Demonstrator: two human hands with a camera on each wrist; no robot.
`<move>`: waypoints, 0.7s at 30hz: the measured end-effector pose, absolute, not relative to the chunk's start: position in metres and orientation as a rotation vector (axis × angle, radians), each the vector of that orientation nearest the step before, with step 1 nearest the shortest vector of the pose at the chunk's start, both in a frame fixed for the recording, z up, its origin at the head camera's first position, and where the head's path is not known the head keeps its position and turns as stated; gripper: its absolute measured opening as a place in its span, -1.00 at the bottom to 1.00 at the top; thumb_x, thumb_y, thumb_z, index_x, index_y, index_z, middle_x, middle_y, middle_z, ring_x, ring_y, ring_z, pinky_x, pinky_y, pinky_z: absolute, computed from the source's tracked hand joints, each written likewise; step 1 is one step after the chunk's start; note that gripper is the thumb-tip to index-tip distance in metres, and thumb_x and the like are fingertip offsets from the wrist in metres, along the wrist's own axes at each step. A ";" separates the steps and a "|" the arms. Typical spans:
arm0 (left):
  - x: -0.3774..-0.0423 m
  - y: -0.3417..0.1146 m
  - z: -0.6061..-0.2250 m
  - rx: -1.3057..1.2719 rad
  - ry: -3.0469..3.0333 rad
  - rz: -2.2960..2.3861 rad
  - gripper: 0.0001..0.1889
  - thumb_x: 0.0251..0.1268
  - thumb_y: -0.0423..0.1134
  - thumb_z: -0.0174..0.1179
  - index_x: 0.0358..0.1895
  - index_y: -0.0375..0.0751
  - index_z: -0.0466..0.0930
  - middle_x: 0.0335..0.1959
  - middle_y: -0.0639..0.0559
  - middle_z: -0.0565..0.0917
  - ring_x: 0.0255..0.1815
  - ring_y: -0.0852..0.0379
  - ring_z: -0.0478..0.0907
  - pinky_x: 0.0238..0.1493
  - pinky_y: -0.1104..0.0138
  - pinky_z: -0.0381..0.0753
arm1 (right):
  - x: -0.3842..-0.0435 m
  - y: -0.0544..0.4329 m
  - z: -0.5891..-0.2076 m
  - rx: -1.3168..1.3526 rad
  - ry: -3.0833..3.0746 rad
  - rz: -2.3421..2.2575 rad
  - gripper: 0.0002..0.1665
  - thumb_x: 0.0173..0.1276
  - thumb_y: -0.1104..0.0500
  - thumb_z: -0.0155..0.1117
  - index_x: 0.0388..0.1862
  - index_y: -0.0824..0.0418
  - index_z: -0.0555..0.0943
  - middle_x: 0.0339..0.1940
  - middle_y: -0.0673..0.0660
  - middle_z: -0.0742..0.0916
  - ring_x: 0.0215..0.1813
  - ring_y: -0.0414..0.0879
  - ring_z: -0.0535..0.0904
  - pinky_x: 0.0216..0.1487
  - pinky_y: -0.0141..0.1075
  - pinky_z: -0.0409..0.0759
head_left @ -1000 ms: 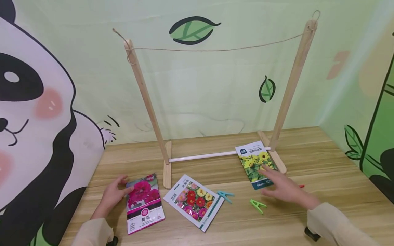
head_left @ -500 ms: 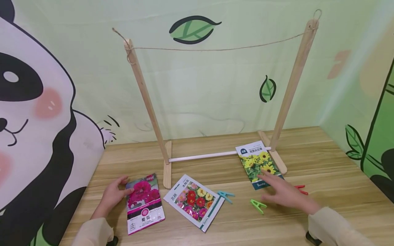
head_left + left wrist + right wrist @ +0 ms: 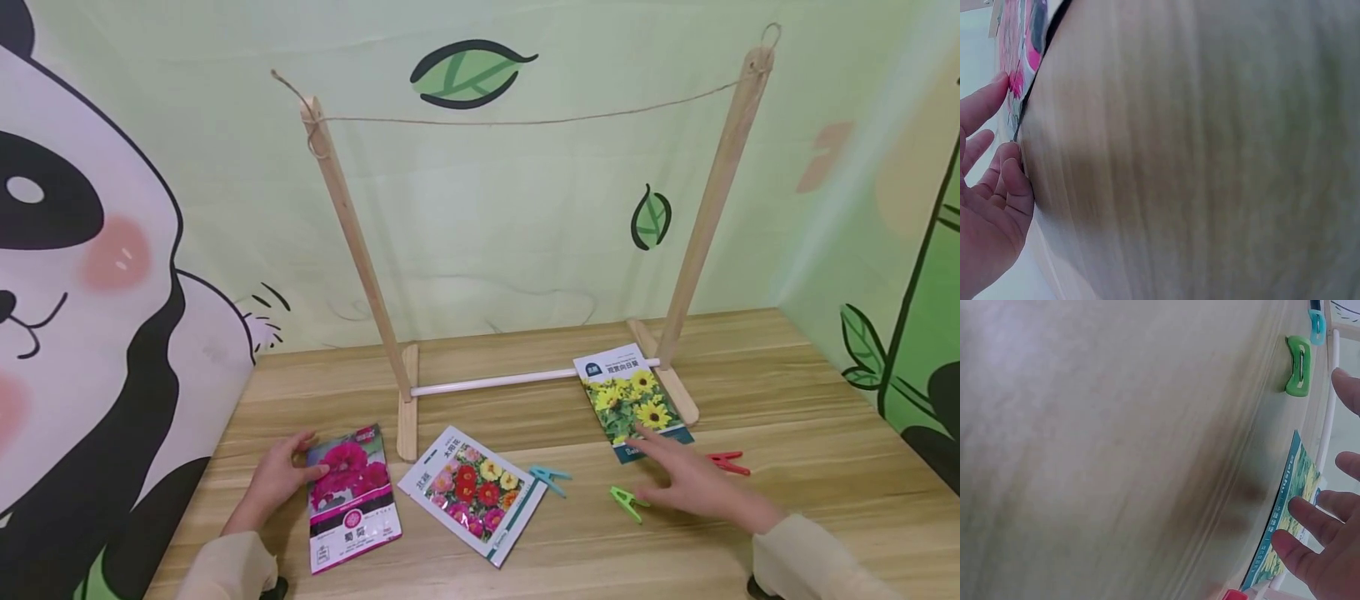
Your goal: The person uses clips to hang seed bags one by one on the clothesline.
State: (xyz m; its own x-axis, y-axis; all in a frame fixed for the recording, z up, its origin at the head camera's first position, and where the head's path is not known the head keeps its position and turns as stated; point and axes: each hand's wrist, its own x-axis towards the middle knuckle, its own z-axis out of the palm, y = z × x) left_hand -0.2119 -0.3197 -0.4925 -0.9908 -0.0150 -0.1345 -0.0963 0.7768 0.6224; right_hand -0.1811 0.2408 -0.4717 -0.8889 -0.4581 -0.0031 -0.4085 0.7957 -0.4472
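My left hand (image 3: pixel 279 477) rests at the left edge of a seed packet with magenta flowers (image 3: pixel 352 500), its thumb over the packet's face. In the left wrist view, the other fingers curl loosely beside the packet's edge. My right hand (image 3: pixel 693 483) spreads its fingers over the lower end of a seed packet with yellow flowers (image 3: pixel 618 400), hiding part of its printed label. A green clothespin (image 3: pixel 627 503) lies by the right thumb, and a red clothespin (image 3: pixel 729 462) beyond the hand. Between the hands are a seed packet with red and yellow flowers (image 3: pixel 476 496) and a blue clothespin (image 3: pixel 551 479).
Behind the packets stands a wooden frame with a left post (image 3: pixel 356 250) and a right post (image 3: pixel 716 208). A thin string (image 3: pixel 491 123) runs between their tops, and a white rod (image 3: pixel 495 382) joins them low down. The yellow-flower packet leans over the rod's right end.
My right hand has drawn back slightly toward me over the yellow-flower packet, uncovering more of its flowers and the red clothespin. The left hand has barely moved.
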 end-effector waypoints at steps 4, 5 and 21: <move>-0.212 -0.319 -0.492 -0.081 2.860 0.988 -0.31 0.07 -0.14 0.22 0.24 -0.38 0.17 0.14 -0.41 0.33 0.19 -0.31 0.20 0.13 -0.14 0.19 | -0.179 0.240 -0.472 -0.699 2.859 -0.689 -0.18 0.03 -0.18 0.26 0.23 0.15 0.32 0.34 0.30 0.23 0.26 0.30 0.22 0.10 0.18 0.28; -0.212 -0.318 -0.492 -0.084 2.861 0.984 -0.31 0.07 -0.15 0.22 0.24 -0.38 0.17 0.14 -0.42 0.33 0.18 -0.32 0.20 0.13 -0.14 0.19 | -0.179 0.240 -0.472 -0.697 2.855 -0.693 -0.18 0.03 -0.18 0.26 0.24 0.15 0.32 0.34 0.31 0.23 0.26 0.30 0.22 0.11 0.18 0.28; -0.212 -0.317 -0.489 -0.162 2.834 0.901 -0.32 0.02 -0.02 0.23 0.17 -0.37 0.29 0.10 -0.37 0.32 0.09 -0.25 0.27 0.08 -0.13 0.26 | -0.175 0.240 -0.475 -0.688 2.829 -0.706 -0.17 0.04 -0.18 0.25 0.24 0.16 0.30 0.33 0.32 0.24 0.25 0.30 0.23 0.11 0.17 0.28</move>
State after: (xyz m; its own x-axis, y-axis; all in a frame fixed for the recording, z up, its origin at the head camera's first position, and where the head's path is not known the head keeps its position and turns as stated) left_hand -0.2115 -0.3166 -0.4890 -0.9807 -0.0537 -0.1878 -0.1523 0.8122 0.5632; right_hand -0.1754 0.2395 -0.4748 -0.8843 -0.4660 -0.0296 -0.3974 0.7844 -0.4763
